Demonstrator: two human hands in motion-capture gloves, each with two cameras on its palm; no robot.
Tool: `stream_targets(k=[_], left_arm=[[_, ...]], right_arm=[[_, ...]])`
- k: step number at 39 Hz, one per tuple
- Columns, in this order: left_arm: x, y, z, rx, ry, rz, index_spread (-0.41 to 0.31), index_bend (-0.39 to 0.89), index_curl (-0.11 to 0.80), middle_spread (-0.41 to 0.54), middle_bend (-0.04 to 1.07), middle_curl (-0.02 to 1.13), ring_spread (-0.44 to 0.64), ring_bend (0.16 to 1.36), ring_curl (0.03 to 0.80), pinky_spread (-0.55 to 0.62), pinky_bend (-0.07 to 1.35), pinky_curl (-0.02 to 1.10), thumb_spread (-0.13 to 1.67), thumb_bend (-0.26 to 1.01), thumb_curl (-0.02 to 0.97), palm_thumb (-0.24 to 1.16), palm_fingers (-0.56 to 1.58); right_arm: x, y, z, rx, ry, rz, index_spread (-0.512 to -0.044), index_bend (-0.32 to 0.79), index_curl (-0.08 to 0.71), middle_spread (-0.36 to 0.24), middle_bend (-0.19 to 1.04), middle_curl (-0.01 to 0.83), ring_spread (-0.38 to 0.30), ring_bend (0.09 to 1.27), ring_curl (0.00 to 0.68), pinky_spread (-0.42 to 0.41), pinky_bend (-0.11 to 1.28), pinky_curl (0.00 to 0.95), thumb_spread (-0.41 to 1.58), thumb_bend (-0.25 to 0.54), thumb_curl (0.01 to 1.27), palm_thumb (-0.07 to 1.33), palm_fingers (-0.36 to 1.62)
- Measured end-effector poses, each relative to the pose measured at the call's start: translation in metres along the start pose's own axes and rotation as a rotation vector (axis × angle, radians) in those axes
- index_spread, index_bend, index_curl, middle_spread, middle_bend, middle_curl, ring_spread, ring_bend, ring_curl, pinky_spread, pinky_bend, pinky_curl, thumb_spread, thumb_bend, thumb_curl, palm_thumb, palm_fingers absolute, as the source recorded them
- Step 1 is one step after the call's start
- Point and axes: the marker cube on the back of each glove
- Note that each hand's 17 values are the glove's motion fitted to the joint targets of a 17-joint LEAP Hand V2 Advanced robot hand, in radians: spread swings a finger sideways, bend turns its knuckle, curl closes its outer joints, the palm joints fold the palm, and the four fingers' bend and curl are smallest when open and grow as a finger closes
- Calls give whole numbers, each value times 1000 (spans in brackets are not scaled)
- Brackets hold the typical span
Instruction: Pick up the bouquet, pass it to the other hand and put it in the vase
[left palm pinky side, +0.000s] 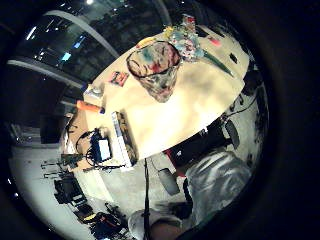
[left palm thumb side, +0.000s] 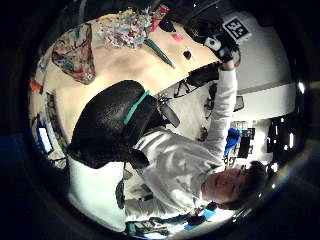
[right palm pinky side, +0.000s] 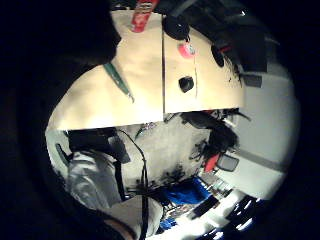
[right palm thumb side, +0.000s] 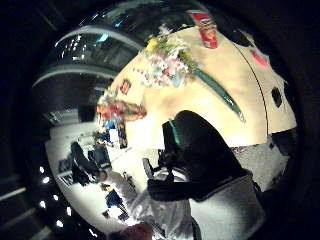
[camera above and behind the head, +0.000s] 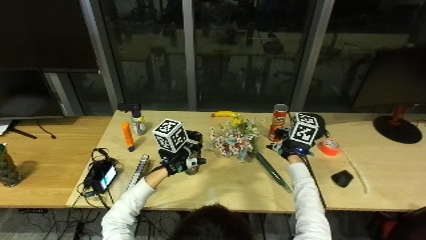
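Bouquet (camera above and behind the head: 236, 141) lies on the desk (camera above and behind the head: 219, 185) between both hands, stem toward the right hand (camera above and behind the head: 293, 146), which is nearer. Vase (left palm pinky side: 155, 70) stands beside the left hand (camera above and behind the head: 178, 159). Fingers' state: cannot tell.

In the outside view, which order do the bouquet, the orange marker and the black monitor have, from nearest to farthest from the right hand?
1. The bouquet, lying on the table just to the left of the right hand.
2. The orange marker, beyond the left hand, toward the table's left part.
3. The black monitor, at the far left edge.
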Motion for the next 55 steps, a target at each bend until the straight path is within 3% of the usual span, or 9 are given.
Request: stream_targets(k=[12,19,24,28,40,43,48,51,55], left_arm=[[-5,-1,24,-103,72,42,43,152,276,250,220,275,464,470,197,459,219,257,1043,-36,241,158,30],[-10,1,29,-130,128,48,44,154,282,256,222,292,467,471,202,459,217,271,1032,-28,251,139,26],[-14,1,33,-145,134,33,42,154,285,258,221,300,468,471,206,460,218,279,1030,-27,255,129,25],[-21,0,36,-120,69,3,41,153,287,259,223,307,468,471,208,460,217,284,1029,-27,260,122,24],[-22,6,41,-116,66,5,29,152,292,266,228,324,469,469,213,461,212,296,1030,-24,267,110,23],[-21,7,44,-120,69,4,26,152,293,268,234,330,470,465,214,461,210,298,1029,-24,268,109,23],[-25,7,49,-139,49,-6,23,151,294,269,237,336,471,462,217,464,208,301,1029,-25,268,102,22],[-28,7,52,-154,40,-17,22,152,295,266,238,338,474,461,218,465,207,303,1029,-25,269,101,22],[-28,4,54,-151,28,-21,21,151,295,264,242,343,477,459,220,466,205,306,1031,-25,271,96,22]], right_arm=[[42,-66,84,-72,-72,169,-317,45,39,-6,403,364,-73,794,368,73,750,359,1125,37,302,533,586],[46,-85,142,-112,-245,185,-287,35,45,-18,391,380,-100,793,391,34,772,376,1106,10,329,575,549],[46,-88,171,-256,-239,272,-271,47,50,-16,373,385,-103,791,398,21,780,379,1097,-7,345,602,528],[35,-70,172,-182,-167,243,-253,60,57,-13,357,387,-99,771,397,30,781,380,1090,-14,357,617,497],[20,-57,203,-250,13,392,-237,127,102,-17,380,410,-82,655,381,101,712,363,1101,5,370,738,446],[18,-61,204,-174,19,394,-263,285,174,-40,352,406,-92,569,355,106,631,337,1114,21,372,790,548],[12,-52,204,-291,-21,413,-260,353,235,-76,320,403,-118,487,327,87,543,308,1147,59,378,889,674],[9,-55,198,-253,-66,369,-250,381,273,-86,301,406,-117,426,320,90,509,307,1178,73,377,924,684],[12,-67,189,-101,-33,339,-243,259,272,-107,345,423,-147,486,343,10,503,312,1230,82,366,948,892]])
